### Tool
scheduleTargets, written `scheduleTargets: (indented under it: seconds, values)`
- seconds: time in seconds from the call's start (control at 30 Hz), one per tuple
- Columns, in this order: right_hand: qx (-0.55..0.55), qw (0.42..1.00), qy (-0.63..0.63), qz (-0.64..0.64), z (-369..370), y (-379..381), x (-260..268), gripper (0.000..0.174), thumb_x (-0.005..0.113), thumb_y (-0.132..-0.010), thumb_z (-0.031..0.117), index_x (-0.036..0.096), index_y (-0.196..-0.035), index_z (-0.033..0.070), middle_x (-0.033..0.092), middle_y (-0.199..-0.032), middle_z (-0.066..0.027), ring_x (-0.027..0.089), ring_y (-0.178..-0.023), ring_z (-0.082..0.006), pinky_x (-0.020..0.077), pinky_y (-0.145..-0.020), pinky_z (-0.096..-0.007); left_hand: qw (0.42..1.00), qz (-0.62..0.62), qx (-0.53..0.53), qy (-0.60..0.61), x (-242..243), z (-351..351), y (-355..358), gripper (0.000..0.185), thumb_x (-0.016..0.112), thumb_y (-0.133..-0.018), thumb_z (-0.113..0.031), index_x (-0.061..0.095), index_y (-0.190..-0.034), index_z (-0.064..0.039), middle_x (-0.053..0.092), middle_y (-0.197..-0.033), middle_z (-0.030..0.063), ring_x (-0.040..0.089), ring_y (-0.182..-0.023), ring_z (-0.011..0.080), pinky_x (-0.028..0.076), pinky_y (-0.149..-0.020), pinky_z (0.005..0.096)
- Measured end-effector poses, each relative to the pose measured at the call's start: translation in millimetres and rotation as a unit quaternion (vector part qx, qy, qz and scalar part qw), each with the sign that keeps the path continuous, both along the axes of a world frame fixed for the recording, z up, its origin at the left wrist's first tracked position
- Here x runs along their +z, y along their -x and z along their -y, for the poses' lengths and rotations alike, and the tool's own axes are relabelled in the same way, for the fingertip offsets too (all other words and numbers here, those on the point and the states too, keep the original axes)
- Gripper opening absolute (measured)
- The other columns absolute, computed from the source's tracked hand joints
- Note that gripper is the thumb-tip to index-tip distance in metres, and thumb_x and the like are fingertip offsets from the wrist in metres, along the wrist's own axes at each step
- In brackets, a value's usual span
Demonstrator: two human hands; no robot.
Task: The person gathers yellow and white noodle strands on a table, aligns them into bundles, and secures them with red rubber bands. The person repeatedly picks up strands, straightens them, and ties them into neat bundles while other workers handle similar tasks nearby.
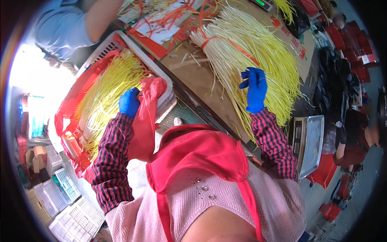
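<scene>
My left hand, in a blue glove, is closed at the edge of a red plastic bag and appears to grip it. The bag lines a white plastic crate, and long yellow chives lie inside. Also gloved in blue, my right hand is over a large heap of yellow chives on the table. Its fingers are bent with the thumb apart, and nothing shows in them. A red band crosses the heap near its pale ends.
Red ribbons lie tangled at the table's far side, near a scale with a lit display. A metal tray scale stands at right. Another person's arm reaches in at upper left. White crates stand at lower left.
</scene>
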State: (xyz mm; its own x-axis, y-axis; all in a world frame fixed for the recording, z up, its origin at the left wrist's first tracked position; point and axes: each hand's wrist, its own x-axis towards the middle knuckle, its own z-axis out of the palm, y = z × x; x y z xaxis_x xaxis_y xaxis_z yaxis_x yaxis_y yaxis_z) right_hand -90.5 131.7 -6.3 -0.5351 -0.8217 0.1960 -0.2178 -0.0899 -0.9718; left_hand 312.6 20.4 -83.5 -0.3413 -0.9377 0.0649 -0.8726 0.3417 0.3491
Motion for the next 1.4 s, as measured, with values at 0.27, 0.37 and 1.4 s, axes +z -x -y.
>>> scheduleTargets:
  seconds: [0.27,0.37,1.4]
  values:
    - [0.092,0.680,-0.182,-0.705,27,15,-88,0.004,0.056,-0.073,0.013,0.055,-0.073,0.010,0.056,-0.072,-0.0099,0.055,-0.068,-0.0291,0.0411,-0.058,-0.0394,0.992,-0.109,0.061,0.032,63,4,-39,0.035,0.075,-0.055,-0.018,0.059,-0.085,-0.007,0.061,-0.081,0.0132,0.059,-0.079,0.0325,0.047,-0.070,0.0382]
    - [0.138,0.638,-0.201,-0.730,29,12,-95,0.008,0.059,-0.074,0.017,0.057,-0.077,0.010,0.056,-0.077,-0.0105,0.055,-0.074,-0.0282,0.0403,-0.062,-0.0382,0.967,-0.241,0.074,0.036,60,6,-76,0.035,0.078,-0.060,-0.011,0.057,-0.087,-0.005,0.059,-0.082,0.0062,0.058,-0.077,0.0208,0.046,-0.071,0.0311]
    - [0.447,0.648,-0.061,-0.613,226,-245,-89,0.042,0.061,-0.072,0.017,0.055,-0.111,0.002,0.059,-0.101,-0.0166,0.058,-0.090,-0.0358,0.0483,-0.076,-0.0404,0.929,-0.347,0.129,-0.018,92,11,-152,0.030,0.076,-0.069,-0.006,0.057,-0.092,-0.005,0.054,-0.084,-0.0011,0.051,-0.082,0.0090,0.041,-0.077,0.0253]
